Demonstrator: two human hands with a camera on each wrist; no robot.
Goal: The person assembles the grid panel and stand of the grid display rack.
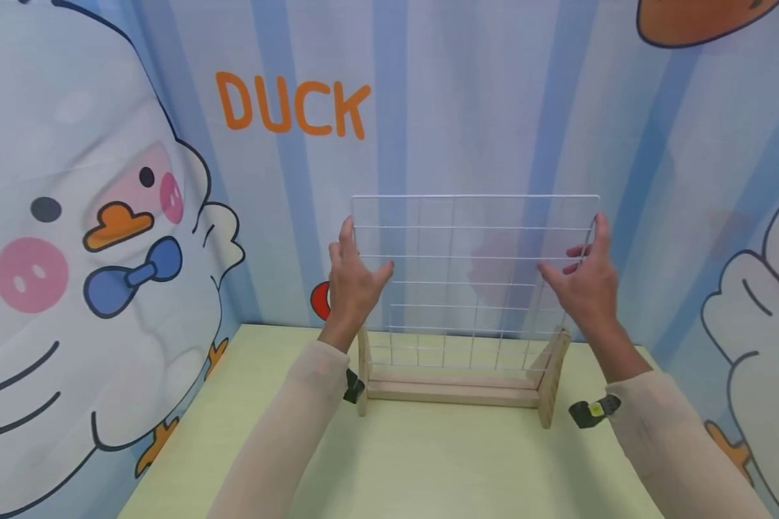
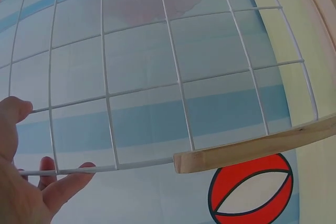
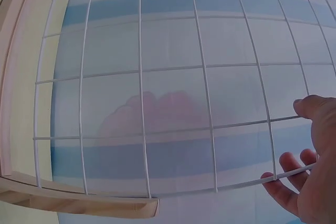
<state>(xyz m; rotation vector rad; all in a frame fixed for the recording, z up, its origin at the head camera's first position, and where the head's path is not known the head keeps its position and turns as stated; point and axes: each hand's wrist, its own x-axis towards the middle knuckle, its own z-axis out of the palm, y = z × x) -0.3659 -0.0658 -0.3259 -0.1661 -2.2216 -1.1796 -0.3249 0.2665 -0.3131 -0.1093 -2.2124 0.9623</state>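
A white wire grid panel (image 1: 454, 257) stands upright in a light wooden stand (image 1: 454, 393), its lower part between two wooden side pieces. My left hand (image 1: 355, 277) holds the panel's left edge, above the left side piece (image 2: 252, 149). Its thumb lies at a cross wire, and its fingers reach round the edge wire. On the opposite edge, my right hand (image 1: 587, 288) grips in the same manner, thumb in front and fingertips (image 3: 269, 177) at the edge wire. The right side piece (image 3: 84, 205) meets the panel's lower corner.
The stand rests on a pale yellow table (image 1: 441, 468), toward its back edge. Behind it hangs a blue-striped cloth (image 1: 480, 108) printed with ducks and orange letters. Small black devices (image 1: 584, 414) are worn at both wrists.
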